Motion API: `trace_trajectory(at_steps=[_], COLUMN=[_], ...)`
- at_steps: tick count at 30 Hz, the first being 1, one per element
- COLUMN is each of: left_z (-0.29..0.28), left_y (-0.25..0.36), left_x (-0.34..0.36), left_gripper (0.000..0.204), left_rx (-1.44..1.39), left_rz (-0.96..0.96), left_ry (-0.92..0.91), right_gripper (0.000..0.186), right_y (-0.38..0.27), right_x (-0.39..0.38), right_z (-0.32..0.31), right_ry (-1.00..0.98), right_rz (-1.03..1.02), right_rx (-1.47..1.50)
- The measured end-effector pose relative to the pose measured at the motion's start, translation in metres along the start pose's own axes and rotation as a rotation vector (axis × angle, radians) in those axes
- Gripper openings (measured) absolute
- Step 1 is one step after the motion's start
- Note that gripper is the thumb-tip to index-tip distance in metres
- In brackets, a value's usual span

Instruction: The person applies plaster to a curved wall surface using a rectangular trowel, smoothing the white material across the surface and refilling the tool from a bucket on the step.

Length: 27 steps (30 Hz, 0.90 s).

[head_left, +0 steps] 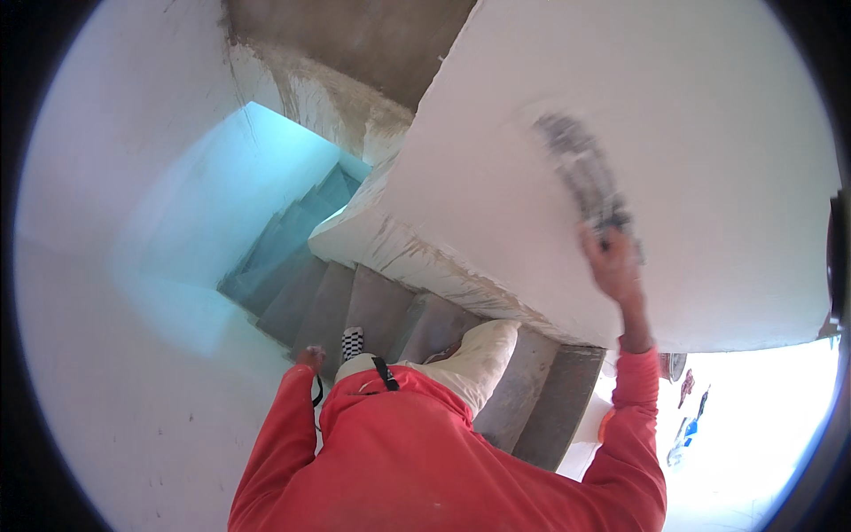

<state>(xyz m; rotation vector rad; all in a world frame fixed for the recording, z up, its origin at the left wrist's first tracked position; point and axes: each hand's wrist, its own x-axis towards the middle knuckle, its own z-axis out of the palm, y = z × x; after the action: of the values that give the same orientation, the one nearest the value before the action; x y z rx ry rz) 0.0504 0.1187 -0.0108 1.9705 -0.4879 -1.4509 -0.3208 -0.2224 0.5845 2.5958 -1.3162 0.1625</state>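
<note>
My right hand (612, 266) is raised, fingers closed round the dark handle of a plastering trowel (581, 164). Its long blade is smeared with white and blurred by motion against the pale wall (718, 177). Low beside my hip is my left hand (310, 356), close to the left wall and above the steps. It appears small and its fingers are too indistinct to read. A dark strap or cord (318, 390) shows near that wrist.
I stand on grey winding stairs (324, 301) that drop away to the far left. A rough plaster edge (417, 253) runs along the right wall's foot. The left wall (97, 355) is pale. Bare brown plaster (355, 44) shows above. Small blue objects (691, 430) lie at lower right.
</note>
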Motion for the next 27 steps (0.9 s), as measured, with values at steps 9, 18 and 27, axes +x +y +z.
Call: trace_trajectory(at_steps=[9,18,27], left_z=[-0.022,-0.028,-0.045], left_y=[0.009,0.025,0.102], left_x=[-0.018,-0.015,0.008], left_gripper=[0.023,0.031,0.021], left_rx=[1.067,1.587,1.767], left_rz=[0.295,0.414,0.739], left_ry=[-0.186,-0.476,-0.537], right_gripper=[0.036,0.032,0.040], right_y=[0.019,0.004,-0.075], right_x=[0.017,-0.126,-0.268], right_z=[-0.211,-0.106,0.088], right_ry=[0.707,1.096,1.669], right_rz=[0.515,0.466,1.440], right_rx=[0.794,0.265,2.248])
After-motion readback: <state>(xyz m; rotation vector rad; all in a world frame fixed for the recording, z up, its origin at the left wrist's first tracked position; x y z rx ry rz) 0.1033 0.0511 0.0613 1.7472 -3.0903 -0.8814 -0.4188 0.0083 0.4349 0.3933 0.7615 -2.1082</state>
